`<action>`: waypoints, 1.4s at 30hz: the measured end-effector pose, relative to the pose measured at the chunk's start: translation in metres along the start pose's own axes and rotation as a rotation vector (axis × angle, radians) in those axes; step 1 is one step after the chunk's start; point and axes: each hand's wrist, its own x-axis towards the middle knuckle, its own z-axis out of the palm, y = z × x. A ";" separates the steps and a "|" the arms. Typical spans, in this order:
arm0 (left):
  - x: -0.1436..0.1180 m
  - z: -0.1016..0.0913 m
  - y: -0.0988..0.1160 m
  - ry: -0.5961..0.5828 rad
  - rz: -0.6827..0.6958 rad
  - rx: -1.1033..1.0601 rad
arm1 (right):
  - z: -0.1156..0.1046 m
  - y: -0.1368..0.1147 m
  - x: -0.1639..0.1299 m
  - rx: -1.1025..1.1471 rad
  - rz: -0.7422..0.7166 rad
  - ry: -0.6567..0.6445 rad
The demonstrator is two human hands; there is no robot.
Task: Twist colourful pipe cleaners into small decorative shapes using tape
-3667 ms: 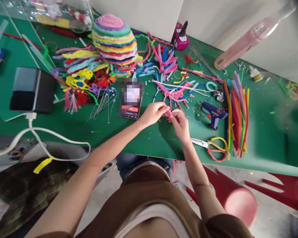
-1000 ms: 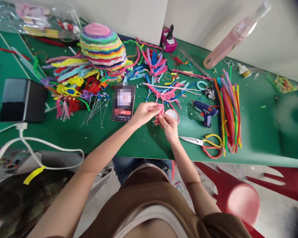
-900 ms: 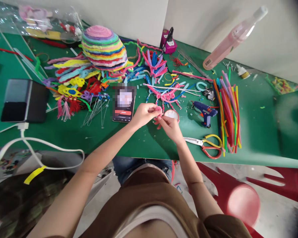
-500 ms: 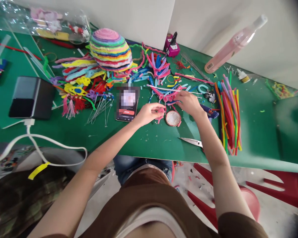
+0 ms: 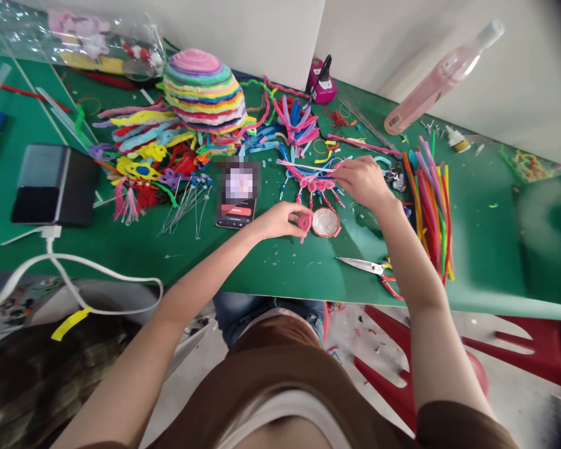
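Observation:
My left hand (image 5: 283,221) pinches a small coiled pink pipe cleaner (image 5: 304,223) between thumb and fingertips, just left of a round box with a pink rim and whitish contents (image 5: 326,222). My right hand (image 5: 361,179) is closed over the right end of a thin white patterned stick (image 5: 303,165). What its fingers grip, if anything, is hidden. Below the stick lies a pink and blue pipe-cleaner piece (image 5: 320,186) with coiled rosettes and beaded strands hanging from it. Scissors (image 5: 367,266) lie nearer the front edge, partly behind my right forearm.
A phone (image 5: 237,193) lies left of my left hand. Farther left are a striped dome (image 5: 206,93), beaded wires (image 5: 184,206) and a black box-shaped device (image 5: 53,184) with a white cable. At right, a bundle of pipe cleaners (image 5: 430,212) and a pink bottle (image 5: 439,81).
My right hand has moved up and right, off the rosettes and onto the white stick. My left hand has lowered slightly with the pink coil, uncovering the beaded strands.

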 end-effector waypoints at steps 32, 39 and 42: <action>-0.002 0.011 0.008 0.296 0.268 -0.031 | 0.026 -0.120 -0.074 1.105 0.637 0.182; -0.004 0.015 0.002 0.466 0.379 0.111 | 0.029 -0.138 -0.064 0.643 0.655 0.342; -0.004 0.013 0.002 0.490 0.393 0.166 | 0.036 -0.141 -0.063 0.503 0.607 0.346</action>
